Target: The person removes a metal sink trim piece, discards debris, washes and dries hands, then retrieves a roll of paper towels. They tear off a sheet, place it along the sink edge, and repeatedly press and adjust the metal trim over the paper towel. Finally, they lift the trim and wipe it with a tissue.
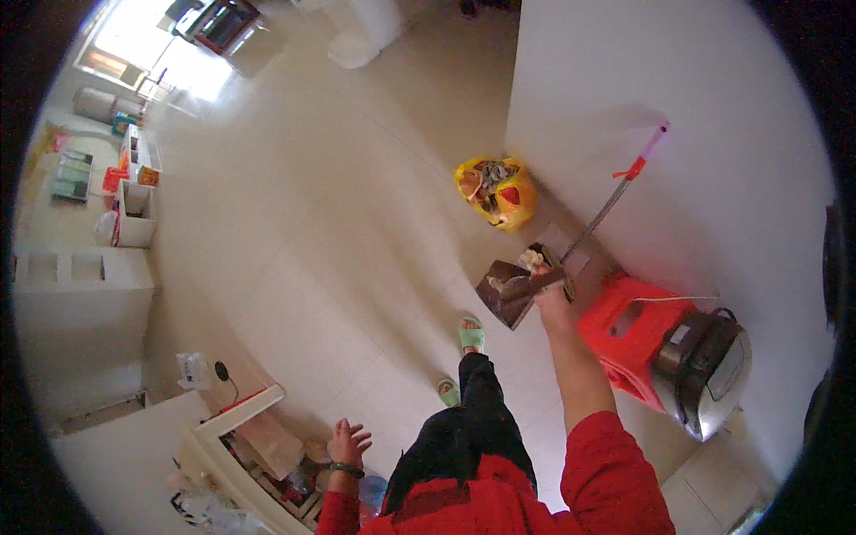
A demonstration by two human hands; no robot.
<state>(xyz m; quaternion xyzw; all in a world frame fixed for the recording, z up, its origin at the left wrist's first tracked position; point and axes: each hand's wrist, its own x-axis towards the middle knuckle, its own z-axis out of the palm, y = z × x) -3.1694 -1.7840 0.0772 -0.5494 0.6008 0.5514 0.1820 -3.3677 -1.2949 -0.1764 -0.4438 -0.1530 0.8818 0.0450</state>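
My right hand (pixel 546 275) is reached out at the dark brown dustpan (pixel 508 308), its fingers partly hidden behind a brown strip; what they grip is unclear. A pale crumpled thing (pixel 530 259) shows by the fingertips. The dustpan's long metal handle (pixel 596 223), with a pink grip, slants up to the white wall. Above the dustpan sits a yellow plastic bag (pixel 522 198) full of refuse. My left hand (pixel 348 441) hangs empty with spread fingers beside a low cream-edged shelf unit (pixel 267 398).
A red plastic stool or stand (pixel 606 316) and a silver-black appliance (pixel 700 374) stand at my right along the wall (pixel 678 71). My green-slippered feet (pixel 473 334) are on tiles. White units (pixel 98 294) line the left; a white fixture (pixel 352 49) stands ahead.
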